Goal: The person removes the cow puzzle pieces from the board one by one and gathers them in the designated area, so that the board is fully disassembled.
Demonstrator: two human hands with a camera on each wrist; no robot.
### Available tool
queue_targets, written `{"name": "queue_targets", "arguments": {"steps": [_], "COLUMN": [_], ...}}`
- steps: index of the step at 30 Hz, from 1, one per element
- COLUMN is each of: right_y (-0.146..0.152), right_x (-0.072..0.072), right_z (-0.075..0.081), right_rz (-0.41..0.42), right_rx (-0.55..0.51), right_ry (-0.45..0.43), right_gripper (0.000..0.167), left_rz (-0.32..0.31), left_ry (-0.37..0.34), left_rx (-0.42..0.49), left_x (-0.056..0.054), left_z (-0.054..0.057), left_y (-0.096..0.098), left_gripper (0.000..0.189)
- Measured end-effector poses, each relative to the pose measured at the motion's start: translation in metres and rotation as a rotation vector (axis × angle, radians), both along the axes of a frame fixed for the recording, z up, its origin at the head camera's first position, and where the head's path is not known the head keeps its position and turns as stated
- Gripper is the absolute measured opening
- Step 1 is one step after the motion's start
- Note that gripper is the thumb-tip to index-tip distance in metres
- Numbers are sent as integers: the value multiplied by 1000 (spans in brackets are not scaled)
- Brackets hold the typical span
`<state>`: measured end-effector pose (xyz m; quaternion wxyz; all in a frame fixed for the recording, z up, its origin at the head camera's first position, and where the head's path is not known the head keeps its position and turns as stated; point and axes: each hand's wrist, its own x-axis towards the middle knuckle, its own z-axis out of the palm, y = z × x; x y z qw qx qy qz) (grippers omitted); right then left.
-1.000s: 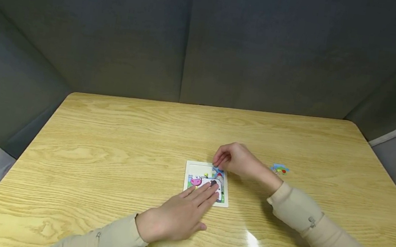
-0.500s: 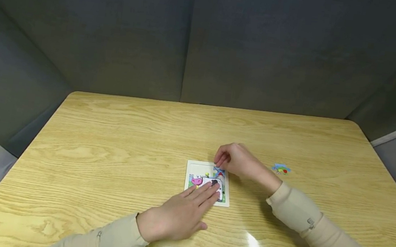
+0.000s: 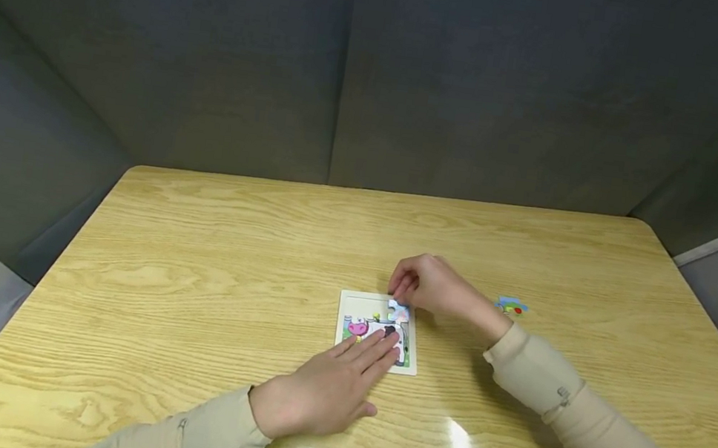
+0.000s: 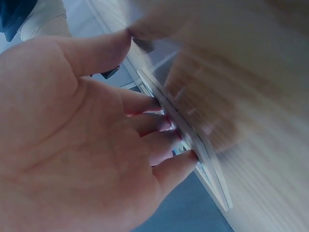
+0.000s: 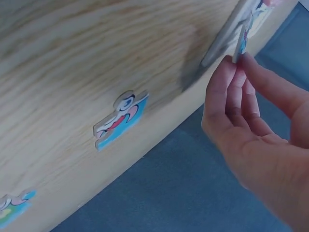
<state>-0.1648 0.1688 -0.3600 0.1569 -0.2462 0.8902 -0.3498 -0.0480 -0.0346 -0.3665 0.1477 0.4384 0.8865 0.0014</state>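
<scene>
A jigsaw tray [image 3: 341, 326] with a white rim and a cow picture [image 3: 356, 328] lies mid-table. My left hand [image 3: 328, 392] rests on its lower part with fingers straight, covering some of the picture. In the left wrist view, the fingertips [image 4: 190, 157] reach over the tray's edge. At the tray's upper right corner, my right hand [image 3: 428, 285] pinches a jigsaw piece [image 3: 398, 311] between thumb and fingers. The right wrist view shows this held piece [image 5: 242, 43] tilted up on edge, close beside the tray. Bare backing shows in the tray's upper left.
Loose jigsaw pieces lie right of the tray; one blue and green piece [image 3: 510, 305] shows beyond the right forearm. Closer in the right wrist view are one piece [image 5: 123, 120] and another [image 5: 17, 209] at the frame's edge. Dark panels [image 3: 350, 73] stand around the wooden table [image 3: 216, 236].
My right hand has risen slightly, and the piece in its fingers has tilted, its face now looking paler. The left hand has stayed on the jigsaw.
</scene>
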Motion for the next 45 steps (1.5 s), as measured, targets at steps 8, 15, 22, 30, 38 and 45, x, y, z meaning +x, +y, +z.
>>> {"name": "queue_targets", "arguments": {"steps": [8,15,22,30,38,45], "right_y": [3,5,6,20,42,71], "right_x": [0,2,4,3,5,6], "right_z": [2,0,-2,5,9,15], "right_rz": [-5,1,-2,-53,-79,-126], "right_rx": [-87,-112,-101,-110,-108,-101], "right_ry": [-107,-154,-155,-138,-153,-173], "right_gripper": [15,14,11,10,9,9], "left_rz": [2,7,4,4,5,5], "left_ry": [2,-7,3,13,25,9], "left_rx": [10,8,11,3,2,13], "left_x": [0,0,1,1,1,1], "left_z": [0,0,-1,0,0,1], "left_y": [0,0,0,0,1,1], "left_gripper": [70,70,70,70,71,70]}}
